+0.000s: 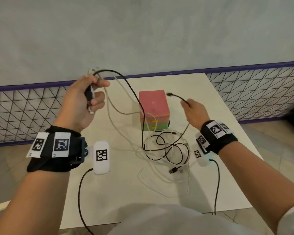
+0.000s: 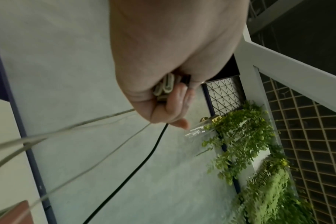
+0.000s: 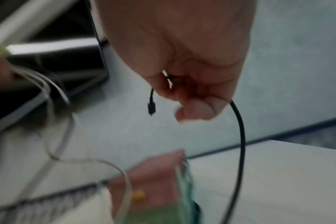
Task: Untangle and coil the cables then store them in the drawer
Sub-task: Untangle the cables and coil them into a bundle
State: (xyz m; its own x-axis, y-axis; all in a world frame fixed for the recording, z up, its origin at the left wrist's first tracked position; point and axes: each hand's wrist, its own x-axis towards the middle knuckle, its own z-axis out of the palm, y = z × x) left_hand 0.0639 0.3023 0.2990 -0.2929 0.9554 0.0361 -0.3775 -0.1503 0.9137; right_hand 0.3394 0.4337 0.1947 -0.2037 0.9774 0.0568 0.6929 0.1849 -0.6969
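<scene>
Two hands are raised above the tabletop [image 1: 210, 92], and the work looks to be at an early stage. On the left, the left hand [image 1: 85, 102] has its grip closed around a small bundle: the left wrist view shows folded white cable ends and a dark plug pressed into the palm. From this fist a black cable [image 1: 134, 94] and the white cables [image 1: 112, 106] hang down toward the tabletop.

In the middle, behind the hanging strands, stands the small drawer box [image 1: 154, 110], pink on top and green below, with yellow handles. Both drawers seem closed, and no cable is stored there yet, as far as I can see.

Below and a little right of the box lies the tangle [image 1: 166, 150] of black and white loops, with a USB plug [image 1: 174, 170] at its near edge. The strands cross each other many times there, so I judge the untangling is only begun.

On the right, the right hand [image 1: 194, 110] pinches a black cable just behind its small plug [image 1: 169, 94], which points out free in the air.

What is left: separating the cables, coiling each one, opening a drawer and putting them in.
</scene>
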